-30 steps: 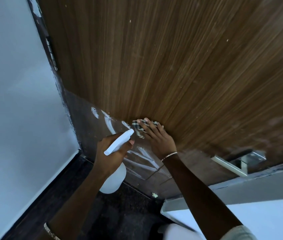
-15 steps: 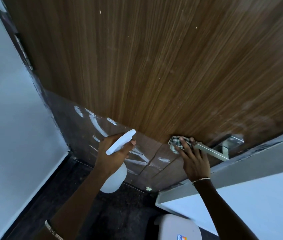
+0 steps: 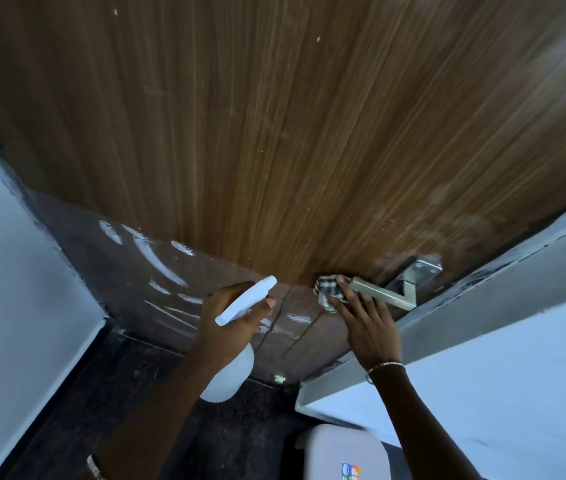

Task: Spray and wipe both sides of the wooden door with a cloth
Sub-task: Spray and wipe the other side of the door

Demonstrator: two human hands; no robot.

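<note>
Fingers [image 3: 346,295] of the right hand [image 3: 368,328] are pressed straight on the cloth [image 3: 325,289] by the door handle [image 3: 380,296], the spray bottle [image 3: 244,302] gripped by the left hand [image 3: 227,318]; firm strokes are advised.

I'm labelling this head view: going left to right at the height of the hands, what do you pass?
White wall → clear film on the door → spray bottle gripped by the left hand → checked cloth → metal door handle → grey door frame.
</note>
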